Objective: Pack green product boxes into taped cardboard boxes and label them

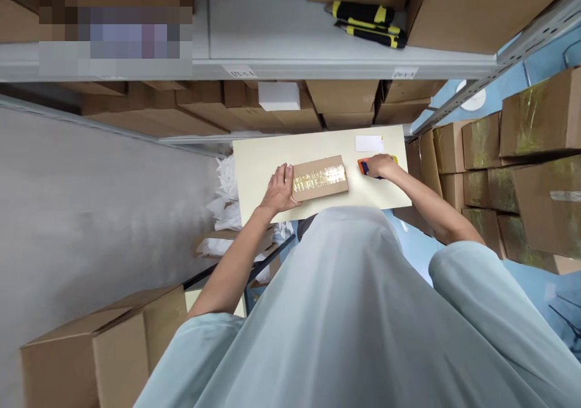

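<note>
A flat brown cardboard parcel (320, 178) with shiny clear tape along its top lies on a cream table (263, 160). My left hand (280, 190) rests on the parcel's left end, fingers spread over its edge. My right hand (380, 166) is to the right of the parcel, closed round an orange and blue tool (364, 167) lying on the table. A small white label (368, 143) lies just beyond that hand.
A grey metal shelf (318, 63) above holds cardboard boxes and two yellow-black utility knives (367, 23). More boxes are stacked at the right (535, 172) and one at the lower left (100, 347). White packing material (227, 202) lies left of the table.
</note>
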`<state>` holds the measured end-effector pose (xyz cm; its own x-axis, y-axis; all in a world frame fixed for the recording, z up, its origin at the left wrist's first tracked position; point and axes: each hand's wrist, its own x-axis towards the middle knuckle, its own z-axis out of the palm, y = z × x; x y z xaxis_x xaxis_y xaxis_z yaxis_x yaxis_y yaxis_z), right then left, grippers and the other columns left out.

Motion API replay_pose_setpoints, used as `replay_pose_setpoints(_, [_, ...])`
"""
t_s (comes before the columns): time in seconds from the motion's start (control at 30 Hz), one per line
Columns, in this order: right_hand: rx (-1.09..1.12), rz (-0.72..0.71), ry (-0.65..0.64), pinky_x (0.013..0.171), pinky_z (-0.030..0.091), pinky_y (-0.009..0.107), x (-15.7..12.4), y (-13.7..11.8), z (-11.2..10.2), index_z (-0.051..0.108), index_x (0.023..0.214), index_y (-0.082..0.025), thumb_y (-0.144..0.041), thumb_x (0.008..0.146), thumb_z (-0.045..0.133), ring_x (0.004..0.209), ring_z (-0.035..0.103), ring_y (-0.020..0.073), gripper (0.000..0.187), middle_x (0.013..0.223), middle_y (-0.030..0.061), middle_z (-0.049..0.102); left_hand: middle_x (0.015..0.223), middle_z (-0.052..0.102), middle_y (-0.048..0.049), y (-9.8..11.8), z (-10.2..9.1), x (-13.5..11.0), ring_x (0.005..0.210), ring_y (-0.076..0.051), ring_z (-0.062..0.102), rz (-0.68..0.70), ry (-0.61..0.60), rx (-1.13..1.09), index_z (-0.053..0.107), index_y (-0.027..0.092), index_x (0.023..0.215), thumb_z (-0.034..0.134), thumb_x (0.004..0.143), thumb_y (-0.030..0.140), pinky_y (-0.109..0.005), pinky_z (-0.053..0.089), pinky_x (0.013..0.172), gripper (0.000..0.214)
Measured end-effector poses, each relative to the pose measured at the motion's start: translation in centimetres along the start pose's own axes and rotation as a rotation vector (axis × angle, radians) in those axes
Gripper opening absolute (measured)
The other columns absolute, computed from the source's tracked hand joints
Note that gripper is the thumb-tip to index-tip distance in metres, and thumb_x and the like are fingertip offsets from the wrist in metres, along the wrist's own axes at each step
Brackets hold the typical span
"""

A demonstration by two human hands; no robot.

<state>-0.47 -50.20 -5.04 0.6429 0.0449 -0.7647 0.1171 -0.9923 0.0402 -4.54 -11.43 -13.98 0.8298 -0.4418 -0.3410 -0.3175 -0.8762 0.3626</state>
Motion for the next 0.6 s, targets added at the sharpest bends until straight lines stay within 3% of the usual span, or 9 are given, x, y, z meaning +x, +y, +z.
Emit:
replay_pose_setpoints(0.07, [0.113,0.006,0.04,0.101,0.062,0.051,-1.3,1.0,0.3,0.079,0.136,-0.016,-0.037,0.106,0.064,0.129,0.077,0.0449,0.04,0.141,0.0258,0.08,0.188,0.011,-0.041,1.5,-0.6,-0.3,0.177,-0.061,0.003,-0.047,0.0,0.004,0.015,-0.001,0.182,0.1,0.063,0.071,-0.076,0.01,0.141,0.163])
replay_pose_setpoints(0.13, [0.238,-0.027,0.11,0.101,0.062,0.049,-2.8,2.0,-0.3,0.078,0.134,-0.015,-0.043,0.108,0.06,0.126,0.078,0.0447,0.042,0.137,0.0256,0.081,0.188,0.01,-0.0415,3.9,-1.4,-0.3,0.176,-0.063,0.002,-0.066,0.038,-0.019,0.02,0.002,0.183,0.099,0.064,0.077,-0.082,0.007,0.138,0.161])
replay_pose_setpoints(0.23, [0.414,-0.109,0.251,0.093,0.062,0.045,-4.4,2.7,-2.9,0.072,0.138,-0.017,-0.045,0.106,0.061,0.114,0.081,0.0425,0.044,0.129,0.0224,0.083,0.19,0.015,-0.0345,8.7,-3.6,0.9,0.179,-0.056,0.004,0.101,0.24,-0.096,0.02,0.013,0.185,0.087,0.085,0.074,-0.081,0.008,0.139,0.135])
replay_pose_setpoints(0.33, [0.49,-0.295,0.474,0.096,0.062,0.041,-5.3,1.5,-7.4,0.061,0.149,-0.012,-0.038,0.106,0.056,0.117,0.08,0.0385,0.05,0.138,0.0224,0.078,0.191,0.023,-0.0249,13.3,-7.4,3.3,0.182,-0.046,0.006,0.314,0.478,-0.136,0.02,0.023,0.187,0.078,0.098,0.059,-0.072,0.009,0.145,0.112])
replay_pose_setpoints(0.4, [0.446,-0.407,0.617,0.101,0.06,0.043,-5.5,0.0,-11.3,0.054,0.153,-0.007,-0.036,0.108,0.052,0.122,0.077,0.039,0.053,0.143,0.0261,0.075,0.192,0.023,-0.0213,15.4,-10.6,5.2,0.182,-0.042,0.005,0.372,0.588,-0.15,0.017,0.025,0.187,0.072,0.102,0.049,-0.07,0.011,0.146,0.104])
replay_pose_setpoints(0.5, [0.311,-0.466,0.778,0.107,0.058,0.047,-5.4,-2.6,-17.5,0.053,0.153,-0.003,-0.03,0.111,0.046,0.131,0.073,0.0419,0.051,0.146,0.0297,0.073,0.192,0.019,-0.0219,16.6,-15.0,8.1,0.182,-0.042,0.009,0.337,0.689,-0.18,0.017,0.02,0.185,0.063,0.104,0.036,-0.069,0.019,0.146,0.094])
replay_pose_setpoints(0.6, [0.189,-0.406,0.834,0.117,0.052,0.049,-4.9,-5.2,-22.7,0.058,0.149,-0.003,-0.022,0.109,0.046,0.138,0.07,0.0427,0.045,0.146,0.0301,0.074,0.191,0.023,-0.0232,16.4,-17.9,10.4,0.181,-0.043,0.016,0.253,0.735,-0.225,0.024,0.018,0.182,0.059,0.1,0.026,-0.071,0.026,0.143,0.089])
